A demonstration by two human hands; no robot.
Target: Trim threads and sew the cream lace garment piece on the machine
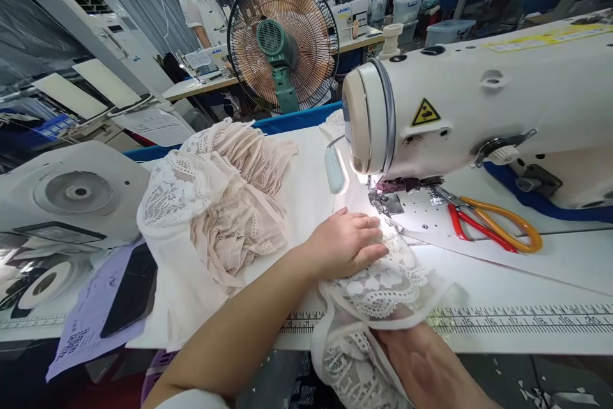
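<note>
A piece of white lace fabric (378, 288) with a pale edging lies below the needle area of the sewing machine (469, 96) and hangs over the table's front edge. My left hand (347, 240) rests flat on it, fingers stretched out and pointing right, just left of the lit presser foot (380, 200). From the lower right, my right hand (421, 358) reaches beneath the lace near the edge. Fabric covers its fingers, so their grip is hidden.
Red-and-orange-handled scissors (495, 224) lie right of the needle. Left of my arm is a heap of lace pieces (230, 205). A black phone (130, 291) sits on purple paper (86, 313). A large fan (282, 39) stands behind; a person (205, 13) is farther back.
</note>
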